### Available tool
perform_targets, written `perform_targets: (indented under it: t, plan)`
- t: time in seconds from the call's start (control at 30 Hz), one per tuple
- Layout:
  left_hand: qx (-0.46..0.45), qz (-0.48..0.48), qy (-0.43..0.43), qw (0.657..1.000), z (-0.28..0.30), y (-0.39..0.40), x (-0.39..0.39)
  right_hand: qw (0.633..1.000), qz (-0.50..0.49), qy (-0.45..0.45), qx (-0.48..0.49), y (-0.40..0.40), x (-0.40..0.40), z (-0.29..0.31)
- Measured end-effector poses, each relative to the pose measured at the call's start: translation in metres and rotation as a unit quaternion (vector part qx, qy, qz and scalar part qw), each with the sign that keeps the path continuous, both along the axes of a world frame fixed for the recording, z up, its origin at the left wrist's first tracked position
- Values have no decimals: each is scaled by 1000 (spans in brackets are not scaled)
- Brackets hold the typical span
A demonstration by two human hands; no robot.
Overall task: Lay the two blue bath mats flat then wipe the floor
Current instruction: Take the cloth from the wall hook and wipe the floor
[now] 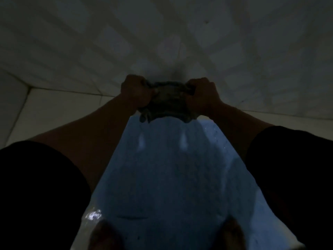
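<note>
Both-handed: left hand, right hand fists clenched round dark cloth above blue bath mat.

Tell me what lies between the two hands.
In the head view, a bunched dark grey cloth spans the gap, gripped by left hand and right hand.

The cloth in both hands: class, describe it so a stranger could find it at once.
Start at the blue bath mat on the pale tiled floor. At its far edge, the left hand and right hand grip a bunched cloth. It is dark grey-green and crumpled, unlike the flat mat.
</note>
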State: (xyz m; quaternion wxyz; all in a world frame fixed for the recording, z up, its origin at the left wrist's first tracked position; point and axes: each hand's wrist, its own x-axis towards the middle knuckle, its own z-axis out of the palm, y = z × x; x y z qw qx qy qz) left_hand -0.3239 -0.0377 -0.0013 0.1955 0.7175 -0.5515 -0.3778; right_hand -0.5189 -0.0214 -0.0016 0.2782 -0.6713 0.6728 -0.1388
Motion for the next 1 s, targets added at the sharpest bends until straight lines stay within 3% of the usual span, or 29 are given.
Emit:
perform_targets:
  t: [0.23, 0.7, 1.0]
  plan:
    - [28, 8, 13, 1000, 143, 28, 4, 998, 29, 11, 46, 24, 6, 136]
    - [11, 10, -21, 1000, 507, 50, -36, 995, 82, -22, 49, 29, -33, 493]
    - [-47, 23, -44, 998, 673, 79, -63, 993, 84, -42, -69, 40, -59, 641]
